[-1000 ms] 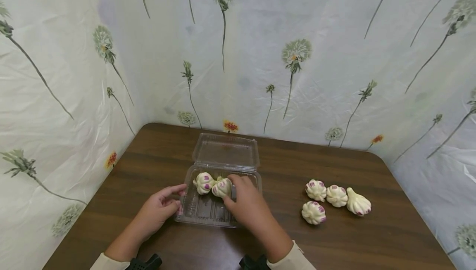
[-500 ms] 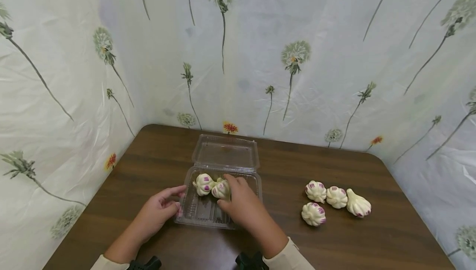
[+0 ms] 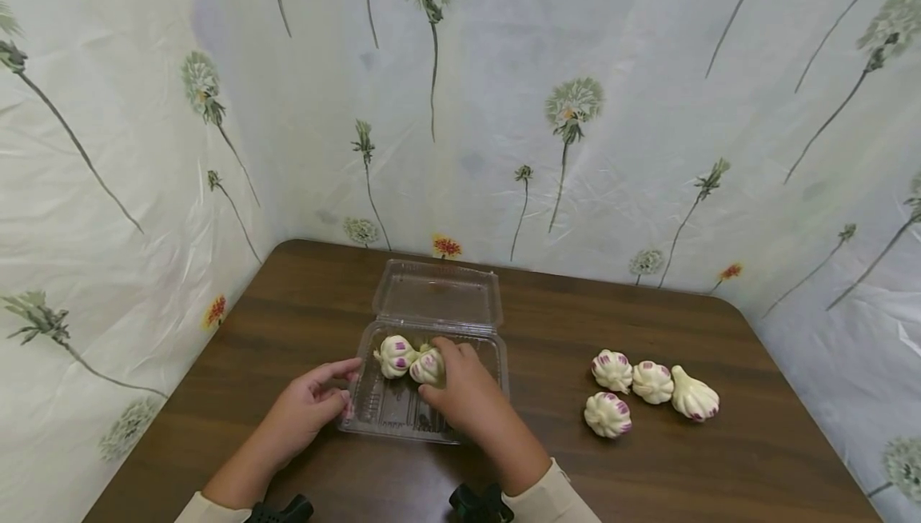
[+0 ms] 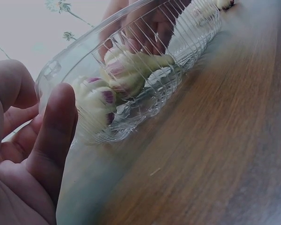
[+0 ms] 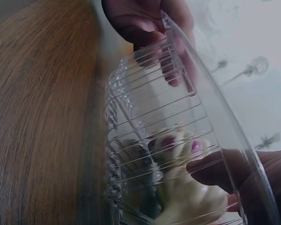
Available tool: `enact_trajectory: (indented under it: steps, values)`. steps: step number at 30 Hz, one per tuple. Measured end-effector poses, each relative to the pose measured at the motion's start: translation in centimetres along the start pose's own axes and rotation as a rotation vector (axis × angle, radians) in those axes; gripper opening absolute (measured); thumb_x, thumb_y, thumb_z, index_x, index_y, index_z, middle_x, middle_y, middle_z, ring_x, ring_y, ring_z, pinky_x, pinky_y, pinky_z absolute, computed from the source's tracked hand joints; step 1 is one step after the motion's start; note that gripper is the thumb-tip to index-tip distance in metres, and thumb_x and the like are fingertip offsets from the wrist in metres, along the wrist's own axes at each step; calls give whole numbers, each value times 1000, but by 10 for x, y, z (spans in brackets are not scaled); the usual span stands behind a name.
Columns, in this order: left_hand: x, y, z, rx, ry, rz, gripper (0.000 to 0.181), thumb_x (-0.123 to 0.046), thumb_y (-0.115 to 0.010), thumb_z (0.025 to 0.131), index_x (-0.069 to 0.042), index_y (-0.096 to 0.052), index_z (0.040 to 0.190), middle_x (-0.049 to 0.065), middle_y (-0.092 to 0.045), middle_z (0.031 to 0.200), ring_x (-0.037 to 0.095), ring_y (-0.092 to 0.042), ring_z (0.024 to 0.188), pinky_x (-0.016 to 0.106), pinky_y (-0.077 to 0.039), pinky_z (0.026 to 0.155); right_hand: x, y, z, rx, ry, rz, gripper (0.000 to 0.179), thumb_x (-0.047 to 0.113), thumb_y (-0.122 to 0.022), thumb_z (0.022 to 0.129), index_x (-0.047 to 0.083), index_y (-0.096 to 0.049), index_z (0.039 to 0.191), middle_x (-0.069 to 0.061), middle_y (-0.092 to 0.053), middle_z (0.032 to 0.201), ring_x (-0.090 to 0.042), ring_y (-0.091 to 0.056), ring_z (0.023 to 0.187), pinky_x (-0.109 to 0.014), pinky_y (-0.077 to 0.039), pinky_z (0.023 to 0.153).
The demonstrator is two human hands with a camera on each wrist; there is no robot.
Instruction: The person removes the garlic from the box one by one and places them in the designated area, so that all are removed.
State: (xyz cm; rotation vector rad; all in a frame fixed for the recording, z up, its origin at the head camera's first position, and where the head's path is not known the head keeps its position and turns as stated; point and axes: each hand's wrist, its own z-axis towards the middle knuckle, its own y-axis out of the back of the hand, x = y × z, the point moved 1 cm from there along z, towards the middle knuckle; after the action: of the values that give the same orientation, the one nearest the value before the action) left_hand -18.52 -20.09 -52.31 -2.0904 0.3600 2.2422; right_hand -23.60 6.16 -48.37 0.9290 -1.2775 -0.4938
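Observation:
A clear plastic clamshell container [image 3: 392, 419] stands on the table with its lid [image 3: 437, 293] folded back. Inside it, two white garlic bulbs with purple patches lie side by side: the left bulb [image 3: 394, 357] and the right bulb [image 3: 429, 367]. My right hand [image 3: 471, 387] reaches in and holds the right bulb between thumb and fingers; in the right wrist view the thumb [image 5: 210, 171] shows against that bulb [image 5: 192, 192]. My left hand [image 3: 305, 405] touches the container's left side with spread fingers, its thumb [image 4: 61, 117] near the wall in the left wrist view.
Several more garlic bulbs lie on the brown wooden table [image 3: 547, 307] to the right: three in a row, including a long-necked one [image 3: 694, 395], and one bulb [image 3: 608, 415] in front. A flower-printed cloth [image 3: 475, 107] hangs behind the table.
My right hand has shifted slightly left and closer round the right bulb, which has moved very little. The left hand and the container have stayed in place.

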Motion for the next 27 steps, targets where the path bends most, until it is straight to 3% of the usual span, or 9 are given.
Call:
enact_trajectory:
  steps: [18,27]
  values:
    - [-3,-1,0,3,15,-7,49,2,-59,101,3,-52,150,29,-54,133,12,-67,81,25,-60,73,-3,-1,1,26,12,-2,59,25,-81,90,9,-56,141,-15,-59,125,-22,-58,96,-43,-54,80]
    - [-2,-1,-1,-1,15,-5,50,2,-60,100,3,-52,149,28,-54,133,12,-67,81,25,-60,74,-5,-2,0,8,23,-4,54,24,-79,91,7,-57,137,-14,-62,121,-22,-59,99,-45,-54,85]
